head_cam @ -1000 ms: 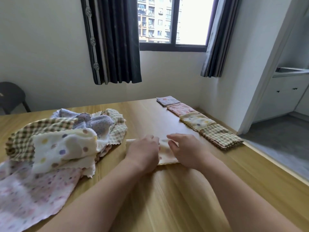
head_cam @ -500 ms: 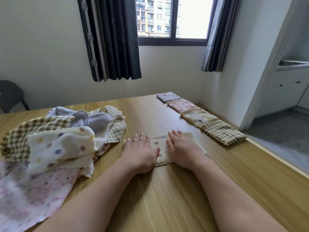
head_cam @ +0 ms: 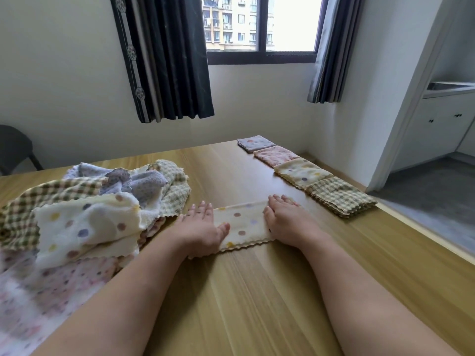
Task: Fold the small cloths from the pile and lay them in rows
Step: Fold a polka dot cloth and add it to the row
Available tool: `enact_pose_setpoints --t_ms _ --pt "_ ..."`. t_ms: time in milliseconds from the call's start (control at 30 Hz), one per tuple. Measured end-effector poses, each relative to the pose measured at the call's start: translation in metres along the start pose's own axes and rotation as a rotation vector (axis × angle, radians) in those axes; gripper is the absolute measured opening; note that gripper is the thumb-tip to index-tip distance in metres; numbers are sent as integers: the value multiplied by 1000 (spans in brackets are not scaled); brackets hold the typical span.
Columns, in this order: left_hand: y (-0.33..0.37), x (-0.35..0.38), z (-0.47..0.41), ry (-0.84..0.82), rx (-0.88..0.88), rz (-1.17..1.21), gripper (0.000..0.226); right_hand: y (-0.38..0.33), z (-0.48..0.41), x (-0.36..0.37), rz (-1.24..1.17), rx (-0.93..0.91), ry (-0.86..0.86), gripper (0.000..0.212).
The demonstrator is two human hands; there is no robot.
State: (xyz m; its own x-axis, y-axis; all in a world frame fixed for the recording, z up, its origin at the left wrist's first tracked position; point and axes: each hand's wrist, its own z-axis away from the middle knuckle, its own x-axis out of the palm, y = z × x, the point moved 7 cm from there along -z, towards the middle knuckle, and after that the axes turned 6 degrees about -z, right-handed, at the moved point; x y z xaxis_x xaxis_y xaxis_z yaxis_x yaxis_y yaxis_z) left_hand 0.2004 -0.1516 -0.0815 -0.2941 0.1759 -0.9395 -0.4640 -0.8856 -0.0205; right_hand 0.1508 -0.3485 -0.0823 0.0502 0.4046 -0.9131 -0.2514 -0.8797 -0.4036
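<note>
A cream cloth with coloured dots (head_cam: pixel 243 224) lies folded into a strip on the wooden table (head_cam: pixel 257 291). My left hand (head_cam: pixel 201 227) presses flat on its left end and my right hand (head_cam: pixel 286 219) presses flat on its right end, fingers straight. To the left sits the pile of loose cloths (head_cam: pixel 84 214), checked, dotted, lilac and pink. Along the table's right side runs a row of folded cloths: lilac (head_cam: pixel 255 143), pink (head_cam: pixel 275 155), cream dotted (head_cam: pixel 302 172) and green checked (head_cam: pixel 340 196).
The table's right edge (head_cam: pixel 424 238) drops to a grey floor. A white wall and a window with dark curtains (head_cam: pixel 164 57) stand behind the table. A dark chair (head_cam: pixel 14 147) is at the far left.
My hands have slid apart along the cream dotted cloth, from side by side at its middle to its two ends. The cloth now lies flatter and more of it shows.
</note>
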Motion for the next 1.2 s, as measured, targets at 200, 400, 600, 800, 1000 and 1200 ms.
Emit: enact_pose_setpoints --t_ms 200,400,600,800,1000,1200 --pt "-16 -1 8 -100 -76 -25 95 16 1 -5 -24 111 24 60" --pt "-4 -12 7 35 -66 -31 95 14 13 -30 -64 180 287 43" --pt "52 -8 7 248 254 43 82 16 27 -42 177 342 332 43" --pt "56 3 2 250 255 24 95 15 21 -39 71 320 332 47" --pt "54 9 1 174 247 -67 108 5 27 -53 -215 200 507 22" --pt "59 3 10 198 227 -41 127 -27 49 -82 -278 -36 677 19"
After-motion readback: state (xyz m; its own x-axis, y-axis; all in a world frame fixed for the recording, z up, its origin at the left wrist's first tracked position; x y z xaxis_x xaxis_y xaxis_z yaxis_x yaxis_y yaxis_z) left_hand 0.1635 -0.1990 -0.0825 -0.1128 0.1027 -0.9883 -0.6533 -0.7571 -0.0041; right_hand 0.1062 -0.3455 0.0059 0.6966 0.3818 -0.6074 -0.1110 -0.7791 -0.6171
